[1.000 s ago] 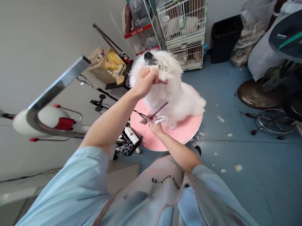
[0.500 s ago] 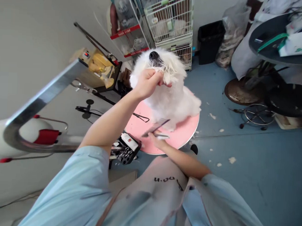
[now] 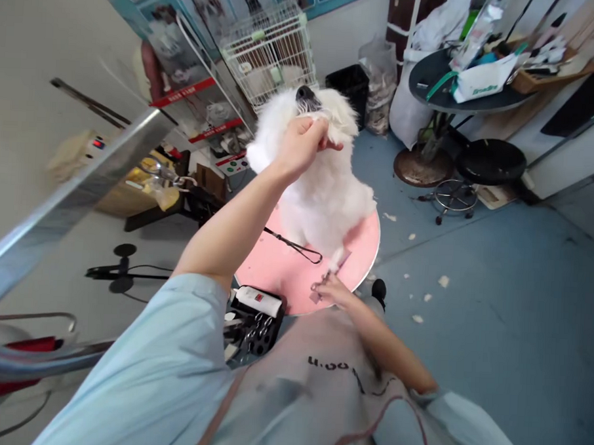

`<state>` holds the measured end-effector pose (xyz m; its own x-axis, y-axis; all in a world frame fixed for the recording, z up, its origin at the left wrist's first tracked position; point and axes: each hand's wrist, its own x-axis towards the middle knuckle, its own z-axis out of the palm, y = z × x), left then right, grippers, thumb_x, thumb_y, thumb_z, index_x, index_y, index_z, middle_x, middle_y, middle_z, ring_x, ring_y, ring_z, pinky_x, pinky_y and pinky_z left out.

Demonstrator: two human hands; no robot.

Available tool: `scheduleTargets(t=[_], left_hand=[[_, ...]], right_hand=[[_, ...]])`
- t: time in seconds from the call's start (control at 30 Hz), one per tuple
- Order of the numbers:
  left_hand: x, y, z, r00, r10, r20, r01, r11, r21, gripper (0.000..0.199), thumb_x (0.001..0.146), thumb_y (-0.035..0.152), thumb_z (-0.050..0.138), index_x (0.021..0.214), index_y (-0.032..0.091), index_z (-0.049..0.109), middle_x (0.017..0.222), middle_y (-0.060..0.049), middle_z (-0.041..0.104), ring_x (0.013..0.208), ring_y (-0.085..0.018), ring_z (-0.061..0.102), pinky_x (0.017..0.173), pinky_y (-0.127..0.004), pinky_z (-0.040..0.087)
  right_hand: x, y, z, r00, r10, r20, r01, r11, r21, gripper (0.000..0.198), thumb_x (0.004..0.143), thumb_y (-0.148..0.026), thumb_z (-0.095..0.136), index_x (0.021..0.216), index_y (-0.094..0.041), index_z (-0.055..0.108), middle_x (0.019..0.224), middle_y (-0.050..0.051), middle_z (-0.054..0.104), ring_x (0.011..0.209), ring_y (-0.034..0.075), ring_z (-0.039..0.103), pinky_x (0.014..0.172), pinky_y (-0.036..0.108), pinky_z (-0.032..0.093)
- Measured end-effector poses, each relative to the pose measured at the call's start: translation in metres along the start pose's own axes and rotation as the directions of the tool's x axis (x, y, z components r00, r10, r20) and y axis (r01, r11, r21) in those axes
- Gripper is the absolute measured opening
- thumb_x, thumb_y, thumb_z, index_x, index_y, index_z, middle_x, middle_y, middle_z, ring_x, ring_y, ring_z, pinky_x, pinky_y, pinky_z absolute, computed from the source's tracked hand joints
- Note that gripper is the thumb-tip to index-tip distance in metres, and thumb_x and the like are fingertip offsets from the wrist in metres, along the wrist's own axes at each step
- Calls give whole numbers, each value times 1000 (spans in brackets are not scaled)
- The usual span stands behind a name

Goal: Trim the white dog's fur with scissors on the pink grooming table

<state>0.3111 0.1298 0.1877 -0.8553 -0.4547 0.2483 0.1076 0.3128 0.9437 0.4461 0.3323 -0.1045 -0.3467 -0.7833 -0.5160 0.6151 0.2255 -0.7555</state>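
Observation:
A fluffy white dog (image 3: pixel 322 191) sits on a round pink grooming table (image 3: pixel 270 267), its nose tipped up. My left hand (image 3: pixel 303 144) is closed on the fur under the dog's chin. Low by the dog's front paw, my right hand (image 3: pixel 334 291) is closed around a comb (image 3: pixel 344 259) and scissors (image 3: pixel 316 287). The comb lies near the paw's fur; whether it touches I cannot tell. A dark looped leash (image 3: pixel 300 250) rests across the tabletop, in front of the dog.
A black tool holder (image 3: pixel 262 336) with scissors and a white bottle (image 3: pixel 259 301) stands at the table's near left edge. A metal arm (image 3: pixel 72 193) rises at left. Behind are a wire cage (image 3: pixel 270 51) and bin (image 3: pixel 349 87); a stool (image 3: pixel 491 160) stands right. Fur tufts (image 3: pixel 443 281) dot the floor.
My right hand has moved lower and to the right, bringing the comb and scissors beside the front paw. My left hand still holds the chin fur. The camera view has turned and shifted.

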Motion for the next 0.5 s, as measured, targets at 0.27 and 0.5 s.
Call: scheduleTargets(t=[0.27, 0.5], left_hand=[[5, 1, 6, 998, -38, 39, 39, 999, -29, 40, 94, 29, 57, 59, 16, 44, 57, 0, 53, 73, -13, 68, 80, -28, 53], [8, -4, 11, 998, -7, 70, 10, 999, -41, 41, 96, 26, 51, 57, 16, 43, 57, 0, 54, 72, -14, 68, 79, -28, 54]], right_hand=[[36, -101, 36, 786, -550, -283, 137, 602, -787, 38, 76, -40, 70, 102, -16, 55, 107, 16, 64, 106, 30, 60, 91, 40, 47], [29, -98, 31, 847, -445, -291, 36, 594, -804, 29, 85, -28, 58, 111, -16, 56, 104, 12, 67, 99, 25, 64, 88, 34, 49]])
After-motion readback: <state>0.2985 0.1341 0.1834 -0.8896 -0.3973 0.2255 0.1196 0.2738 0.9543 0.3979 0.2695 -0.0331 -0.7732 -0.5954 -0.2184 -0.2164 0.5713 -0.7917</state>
